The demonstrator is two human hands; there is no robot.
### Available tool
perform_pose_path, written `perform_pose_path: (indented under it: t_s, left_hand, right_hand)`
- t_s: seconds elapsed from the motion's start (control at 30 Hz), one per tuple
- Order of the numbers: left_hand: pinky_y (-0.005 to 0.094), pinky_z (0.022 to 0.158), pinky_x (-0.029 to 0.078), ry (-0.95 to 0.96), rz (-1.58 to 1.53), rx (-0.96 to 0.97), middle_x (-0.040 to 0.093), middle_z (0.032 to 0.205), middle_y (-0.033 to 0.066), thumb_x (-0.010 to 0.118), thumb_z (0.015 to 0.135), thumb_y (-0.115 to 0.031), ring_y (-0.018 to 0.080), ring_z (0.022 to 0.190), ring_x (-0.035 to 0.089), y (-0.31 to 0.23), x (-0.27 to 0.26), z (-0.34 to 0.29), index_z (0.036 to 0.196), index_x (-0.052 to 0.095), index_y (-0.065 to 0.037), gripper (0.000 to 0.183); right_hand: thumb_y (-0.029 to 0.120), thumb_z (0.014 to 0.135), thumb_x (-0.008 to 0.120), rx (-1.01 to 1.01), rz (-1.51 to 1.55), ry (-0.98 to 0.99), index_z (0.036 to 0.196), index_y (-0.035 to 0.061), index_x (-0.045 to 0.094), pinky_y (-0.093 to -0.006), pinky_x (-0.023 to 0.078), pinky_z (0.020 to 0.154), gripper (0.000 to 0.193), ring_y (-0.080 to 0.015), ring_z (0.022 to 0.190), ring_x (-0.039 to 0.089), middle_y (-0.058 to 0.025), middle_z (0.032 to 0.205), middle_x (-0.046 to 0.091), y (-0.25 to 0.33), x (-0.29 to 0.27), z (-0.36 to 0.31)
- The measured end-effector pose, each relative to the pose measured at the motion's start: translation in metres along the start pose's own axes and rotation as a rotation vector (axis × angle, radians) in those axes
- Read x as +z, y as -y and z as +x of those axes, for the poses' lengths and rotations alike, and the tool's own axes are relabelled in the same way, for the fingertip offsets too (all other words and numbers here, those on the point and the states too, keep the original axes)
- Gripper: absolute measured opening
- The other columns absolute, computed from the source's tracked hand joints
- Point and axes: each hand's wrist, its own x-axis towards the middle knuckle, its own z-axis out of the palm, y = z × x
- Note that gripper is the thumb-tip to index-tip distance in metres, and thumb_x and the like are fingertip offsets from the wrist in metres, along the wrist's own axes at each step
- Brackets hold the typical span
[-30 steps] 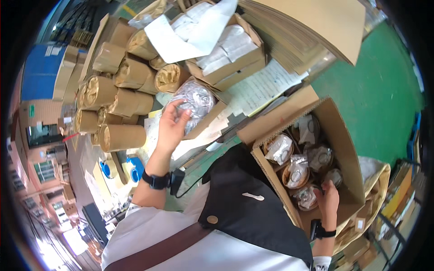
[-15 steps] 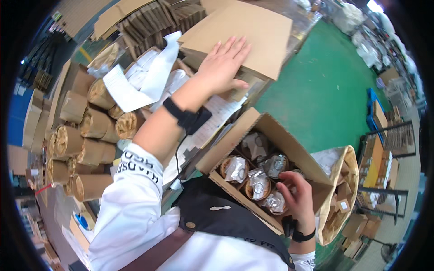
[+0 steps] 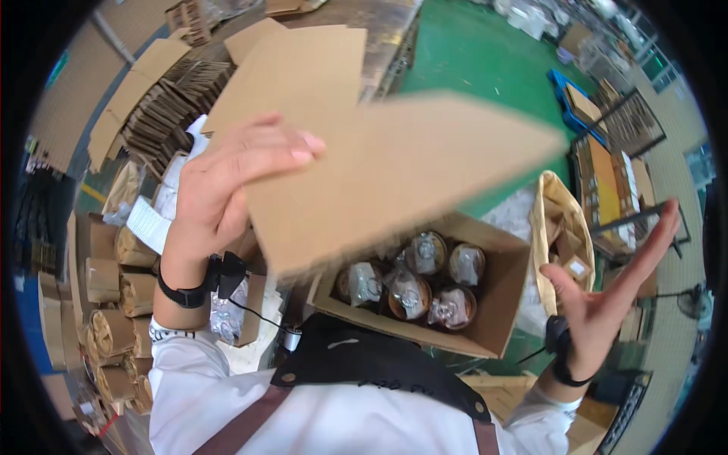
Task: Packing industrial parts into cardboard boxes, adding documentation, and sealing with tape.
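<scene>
Open carton [image 3: 485, 303] holds approx. six round brown cups w/ clear-bagged parts [image 3: 409, 292]. Left hand [image 3: 227, 189] clamped on edge of flat cardboard sheet [image 3: 394, 182], blurred, above carton; long axis left-right, far end pointing right. Right hand [image 3: 607, 296] open, fingers spread, holding nothing, well apart.

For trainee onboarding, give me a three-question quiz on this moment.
1. True or false: the left hand grips the flat cardboard sheet.
2. Where is the right hand? A) inside the box B) open in the air, right of the open carton C) on the paper rolls
3. What fills the open carton?

Key: 1 true. 2 B. 3 Round parts in clear plastic bags, set in brown cups.
</scene>
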Motion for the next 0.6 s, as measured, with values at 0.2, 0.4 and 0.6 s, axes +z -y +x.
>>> perform_pose_path:
  t_s: [0.2,0.4,0.6]
  left_hand:
    - [0.0417,0.101,0.04,0.026,-0.586,-0.27,0.06,0.122,0.0185,0.048,0.098,-0.025,0.0306,0.118,0.055,0.004,0.063,-0.021,0.116,0.059,0.0,0.033]
    - [0.0398,0.102,0.038,-0.143,-0.622,-0.738,0.042,0.14,0.0174,0.031,0.1,-0.052,0.0283,0.129,0.044,0.019,0.101,-0.09,0.138,0.036,0.002,0.066]
    - [0.0351,0.096,0.042,-0.196,-0.751,-1.129,0.051,0.132,0.0138,0.029,0.102,-0.047,0.0227,0.122,0.05,0.028,0.121,-0.14,0.133,0.044,0.0,0.058]
  right_hand:
    - [0.001,0.075,0.065,0.182,0.397,1.118,0.111,-0.0017,0.061,-0.0378,0.051,0.065,0.037,-0.0342,0.075,0.064,-0.0184,0.087,0.065,-0.009,-0.032,0.019]
    - [-0.006,0.071,0.063,0.057,0.087,0.853,0.105,0.0001,0.06,-0.0369,0.05,0.057,0.035,-0.0309,0.063,0.062,-0.0146,0.078,0.064,0.002,-0.029,-0.034]
    - [0.0,0.067,0.066,-0.076,0.098,0.9,0.105,0.0005,0.057,-0.0345,0.053,0.065,0.039,-0.0287,0.077,0.065,-0.0139,0.104,0.065,0.002,0.015,-0.04]
